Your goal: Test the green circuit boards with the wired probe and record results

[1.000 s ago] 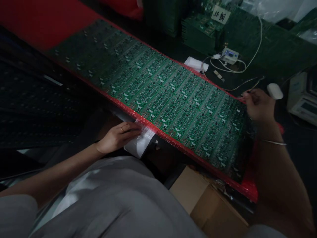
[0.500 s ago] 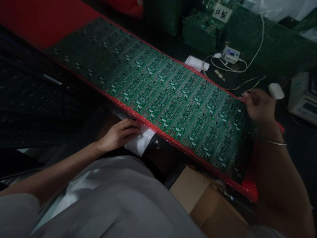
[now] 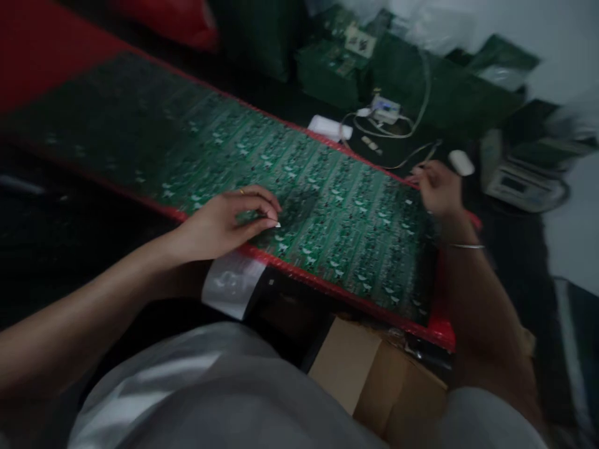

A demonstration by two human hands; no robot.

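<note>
Green circuit boards (image 3: pixel 322 206) lie side by side over a table edged in red bubble wrap (image 3: pixel 327 285). My left hand (image 3: pixel 234 221) is above the front part of the boards, thumb and forefinger pinched on a small white piece (image 3: pixel 278 224). At the far right edge of the boards is my right hand (image 3: pixel 437 184), fingers closed near the end of a thin cable (image 3: pixel 412 156); what they hold is too small to make out. One small white piece (image 3: pixel 409 201) rests on the boards beside my right hand. A sheet of white labels (image 3: pixel 234 280) hangs at the front edge.
An open cardboard box (image 3: pixel 374 374) stands below the front edge. Behind the boards are a small device with a display (image 3: pixel 386 109), a white roll (image 3: pixel 330 128), a white oval object (image 3: pixel 461 163) and stacked boards (image 3: pixel 327 75). A larger instrument (image 3: pixel 519 181) is at the right.
My left hand has moved from the label sheet up over the boards, now with a small white piece in its fingertips. The view has shifted right; my right hand stays at the far edge.
</note>
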